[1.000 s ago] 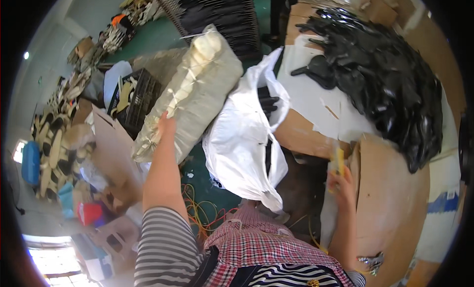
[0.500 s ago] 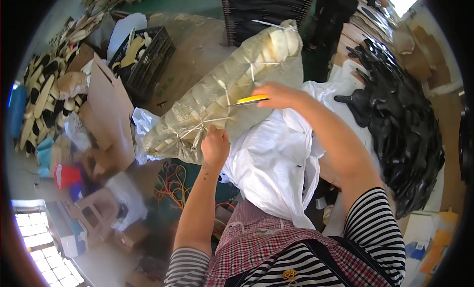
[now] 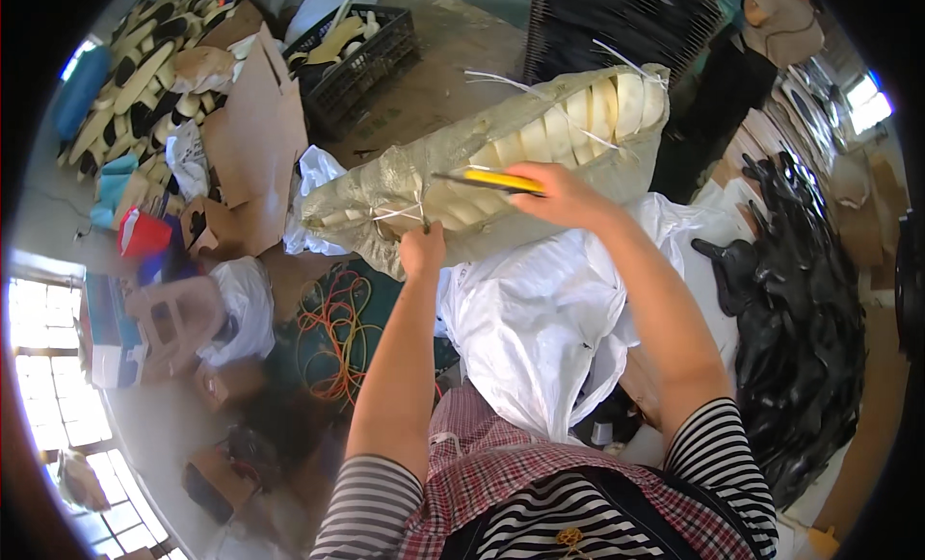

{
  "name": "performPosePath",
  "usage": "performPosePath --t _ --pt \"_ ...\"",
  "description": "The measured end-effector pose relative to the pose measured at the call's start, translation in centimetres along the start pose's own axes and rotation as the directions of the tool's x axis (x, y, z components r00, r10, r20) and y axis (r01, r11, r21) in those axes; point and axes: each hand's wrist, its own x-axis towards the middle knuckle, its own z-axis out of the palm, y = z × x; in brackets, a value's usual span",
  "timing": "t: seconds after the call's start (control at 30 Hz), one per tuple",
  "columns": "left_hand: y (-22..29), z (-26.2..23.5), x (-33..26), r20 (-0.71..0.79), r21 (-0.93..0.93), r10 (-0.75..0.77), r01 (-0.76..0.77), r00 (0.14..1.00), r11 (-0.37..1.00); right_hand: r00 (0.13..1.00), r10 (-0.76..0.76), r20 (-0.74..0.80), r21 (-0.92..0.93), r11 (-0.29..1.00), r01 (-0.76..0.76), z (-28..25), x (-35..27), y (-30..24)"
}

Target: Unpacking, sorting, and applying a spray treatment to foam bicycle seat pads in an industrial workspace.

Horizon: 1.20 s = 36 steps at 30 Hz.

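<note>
In front of me lies the sack (image 3: 453, 141), slanting from my near left to the far right, just beyond the white bag (image 3: 540, 300). It is open along the top, and pale pieces (image 3: 578, 117) stand inside in a packed row, with white ties (image 3: 398, 213) across the opening.

My left hand (image 3: 422, 252) is clenched on the near edge of the sack, beside one tie; whether the fingers have also this tie, I cannot tell. My right hand (image 3: 559, 196) is closed around the yellow knife (image 3: 506, 181), and the blade points to the left, above the opening.

I judge the sack to be quite heavy as a whole, because it is so full. Its cloth looks thin and soft, and the wrinkled end at left should bend easily. The pieces look smooth, maybe light one by one, and could slide. For holding, the gathered cloth at the near edge seems best, well away from the blade. The ties look too narrow for carrying the weight.
</note>
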Motion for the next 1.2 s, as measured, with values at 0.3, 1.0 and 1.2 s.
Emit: performPosePath --t 0.3,1.0,1.2 --pt "-5.2 -3.5 -10.5 -0.034 0.163 0.157 -0.149 0.987 0.975 0.808 0.253 0.532 -0.438 0.899 0.007 3.4 -3.3 4.9" --pt "-7.5 -2.1 -13.1 0.369 -0.577 -0.137 0.343 0.919 0.741 0.838 0.448 0.312 -0.438 0.851 -0.291 1.4 -12.8 7.2" --pt "-2.9 -5.3 -11.2 0.139 -0.656 0.047 0.057 0.989 0.752 0.951 0.146 -0.273 -0.095 0.980 -0.178 0.8 -18.1 6.6"
